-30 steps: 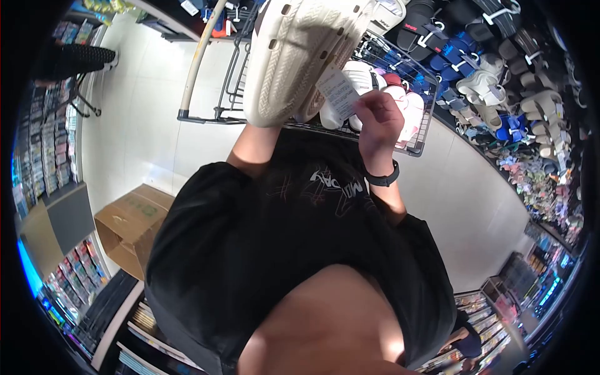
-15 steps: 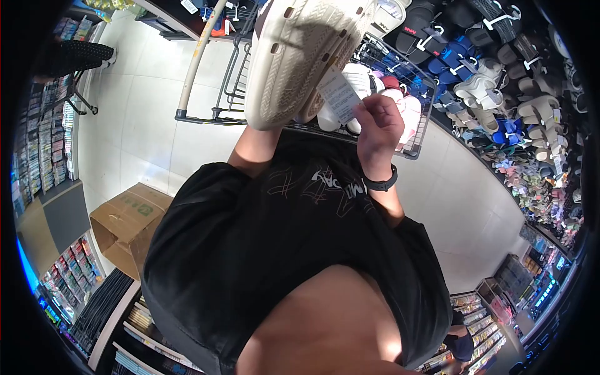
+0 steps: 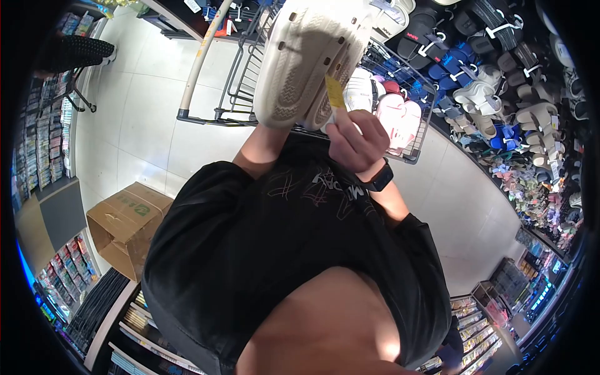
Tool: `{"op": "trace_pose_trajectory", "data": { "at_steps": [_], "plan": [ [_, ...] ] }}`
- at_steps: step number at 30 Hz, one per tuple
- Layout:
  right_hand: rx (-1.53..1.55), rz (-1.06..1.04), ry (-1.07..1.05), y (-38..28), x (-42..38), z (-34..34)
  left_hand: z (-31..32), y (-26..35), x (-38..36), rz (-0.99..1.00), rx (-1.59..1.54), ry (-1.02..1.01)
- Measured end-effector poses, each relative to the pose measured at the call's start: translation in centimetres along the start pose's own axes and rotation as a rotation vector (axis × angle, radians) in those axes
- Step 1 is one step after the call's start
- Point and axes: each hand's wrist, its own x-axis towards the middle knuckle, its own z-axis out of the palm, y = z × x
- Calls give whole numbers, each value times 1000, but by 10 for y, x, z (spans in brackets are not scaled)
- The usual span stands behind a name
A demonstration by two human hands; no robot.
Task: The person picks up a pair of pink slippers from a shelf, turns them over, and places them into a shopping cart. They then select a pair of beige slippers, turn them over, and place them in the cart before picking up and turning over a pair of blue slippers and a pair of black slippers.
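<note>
A cream clog shoe (image 3: 306, 59) is held up with its ribbed sole facing me. My left hand (image 3: 273, 128) grips it from below and is mostly hidden behind the shoe; only the wrist and forearm show. My right hand (image 3: 353, 140), with a black watch on its wrist, pinches the shoe's tag (image 3: 335, 92) between the fingertips. The tag shows its yellow side and hangs at the shoe's right edge.
A wire cart (image 3: 417, 150) with white and pink shoes (image 3: 394, 115) stands just ahead. Racks of sandals (image 3: 519, 94) fill the right wall. A cardboard box (image 3: 125, 225) lies on the floor at left, beside shelves (image 3: 50, 137). Another person (image 3: 78, 53) is at the far left.
My right hand has dropped a little and turned, so the tag has flipped from its white printed face to its yellow side. The shoe has shifted slightly right.
</note>
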Motion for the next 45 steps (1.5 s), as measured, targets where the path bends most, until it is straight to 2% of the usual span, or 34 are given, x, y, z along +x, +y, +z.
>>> {"op": "trace_pose_trajectory", "data": {
  "at_steps": [3,9,12,13,14,16,19,20,22,23,24,25,26,29,34,36,38,39,42,43,45],
  "plan": [
    [14,-5,-48,-3,-10,12,1,2,0,-1,-7,-2],
    [254,256,-1,1,-19,27,0,10,0,10,7,14],
    [702,1044,88,5,-47,45,-4,18,6,41,57,53],
    [1008,1323,242,12,-52,50,-5,22,11,60,88,78],
    [1149,1453,294,26,-72,60,-5,29,18,93,172,129],
    [1098,1625,166,50,-121,73,-7,44,27,136,425,256],
    [293,1339,-390,55,-216,83,-29,43,28,171,947,423],
    [46,1191,-559,49,-239,77,-51,24,38,418,876,381],
    [24,1128,-832,38,-273,62,-90,-1,48,375,1094,455],
    [-44,1053,-745,29,-288,61,-91,-10,48,723,1370,370],
    [-111,975,-657,21,-303,62,-93,-15,48,728,1478,261],
    [-177,897,-570,17,-308,60,-91,-24,48,626,1382,278],
    [-153,948,-592,17,-312,58,-88,-34,49,525,1284,293],
    [-88,1076,-589,24,-312,62,-98,-66,57,475,1277,347],
    [-111,1199,-592,31,-315,62,-150,-86,65,357,1496,283],
    [-52,1180,-469,35,-320,62,-153,-66,55,428,1688,112],
    [-14,1271,-419,35,-317,59,-173,-67,56,492,1716,105],
    [-65,1311,-413,36,-320,60,-168,-58,52,300,1680,81],
    [-49,1525,-287,45,-318,61,-168,-49,43,228,1777,116],
    [34,1614,-220,48,-317,60,-169,-46,40,111,1831,137],
    [211,1778,-81,62,-314,56,-169,-40,32,193,1790,93]
  ]
}}
